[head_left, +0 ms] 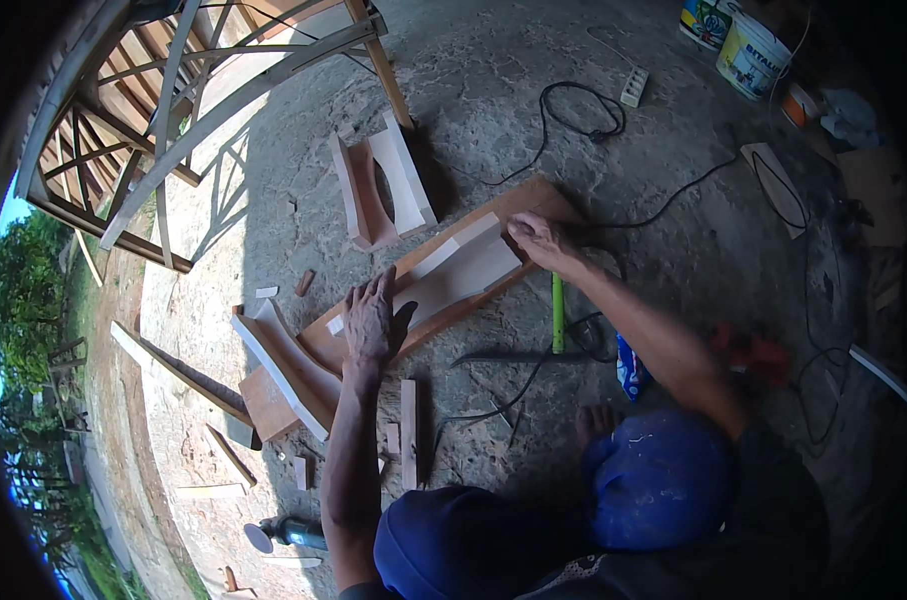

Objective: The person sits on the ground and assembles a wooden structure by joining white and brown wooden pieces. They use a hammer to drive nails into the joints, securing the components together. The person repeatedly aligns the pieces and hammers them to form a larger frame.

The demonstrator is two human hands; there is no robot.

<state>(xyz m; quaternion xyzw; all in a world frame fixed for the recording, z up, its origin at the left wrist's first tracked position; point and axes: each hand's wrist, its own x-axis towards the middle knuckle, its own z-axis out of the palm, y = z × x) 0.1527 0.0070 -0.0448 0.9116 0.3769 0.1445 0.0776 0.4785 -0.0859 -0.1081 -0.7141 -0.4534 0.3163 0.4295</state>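
A pale wooden piece with raised sides and curved edges (pixel 453 283) lies on a long brown board (pixel 543 200) on the floor. My left hand (pixel 370 318) rests over its left end, fingers stretched out and thumb spread apart. At the far right end, my right hand (pixel 538 240) has its fingers bent over the corner of the same piece. Across the board's left end sits a second curved wooden piece (pixel 291 370), beside my left forearm. A third one, with a curved cutout (pixel 358 190), stands on the floor beyond the board.
A green-handled tool (pixel 558 315) and a blue packet (pixel 628 368) lie near my right forearm. Black cable (pixel 663 205) runs to a power strip (pixel 633 86). An angle grinder (pixel 291 532) and wood offcuts (pixel 409 430) lie at left. Buckets (pixel 751 58) stand far right; a wooden frame (pixel 263 75) stands far left.
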